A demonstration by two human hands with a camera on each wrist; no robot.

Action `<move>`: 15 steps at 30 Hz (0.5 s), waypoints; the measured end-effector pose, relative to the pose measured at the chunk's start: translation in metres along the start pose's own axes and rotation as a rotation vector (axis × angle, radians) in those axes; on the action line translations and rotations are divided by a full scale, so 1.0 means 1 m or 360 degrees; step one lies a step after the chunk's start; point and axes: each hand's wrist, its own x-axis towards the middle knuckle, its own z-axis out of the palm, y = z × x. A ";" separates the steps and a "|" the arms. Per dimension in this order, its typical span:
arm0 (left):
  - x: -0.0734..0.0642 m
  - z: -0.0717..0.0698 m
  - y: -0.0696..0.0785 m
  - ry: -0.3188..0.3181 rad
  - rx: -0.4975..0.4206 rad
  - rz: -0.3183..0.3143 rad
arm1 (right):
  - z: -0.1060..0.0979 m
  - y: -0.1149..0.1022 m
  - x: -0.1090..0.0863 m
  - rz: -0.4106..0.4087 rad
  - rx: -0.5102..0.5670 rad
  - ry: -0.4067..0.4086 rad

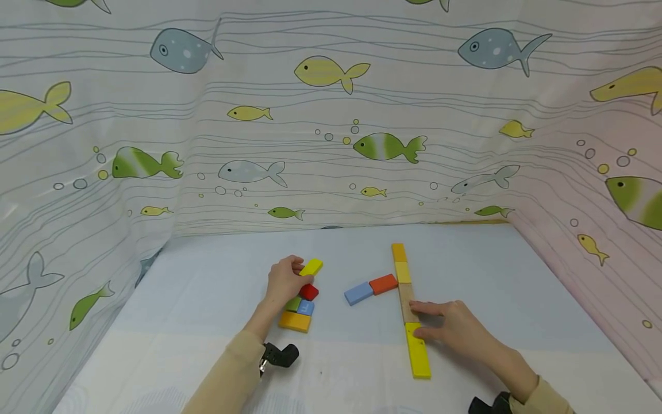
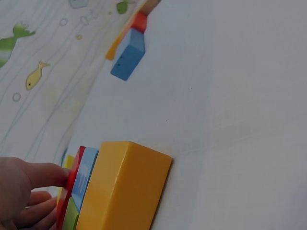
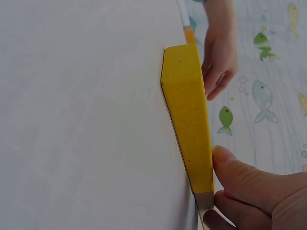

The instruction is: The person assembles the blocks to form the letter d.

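Observation:
My left hand (image 1: pixel 285 283) has its thumb and fingers about a bright yellow block (image 1: pixel 313 267), pinching it. Just in front lie a red block (image 1: pixel 309 292), a green block (image 1: pixel 293 303), a small blue block (image 1: pixel 306 307) and an orange-yellow block (image 1: pixel 295 322), close together. My right hand (image 1: pixel 457 329) touches a line of blocks. Its index fingertip is on the plain wooden block (image 1: pixel 408 302), and its thumb rests against the long yellow block (image 3: pixel 187 124). From the wooden block's far end a red-orange block (image 1: pixel 384 284) and a blue block (image 1: pixel 359 293) branch left.
The line continues away with a pale yellow block (image 1: pixel 402 272) and an orange block (image 1: pixel 398 252). All blocks lie on a white tabletop (image 1: pixel 351 356). A fish-patterned curtain (image 1: pixel 320 126) stands behind and along both sides.

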 end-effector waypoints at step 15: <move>0.001 0.003 -0.006 0.0081 -0.0099 0.0039 | 0.000 0.003 0.001 -0.0009 -0.0016 -0.0017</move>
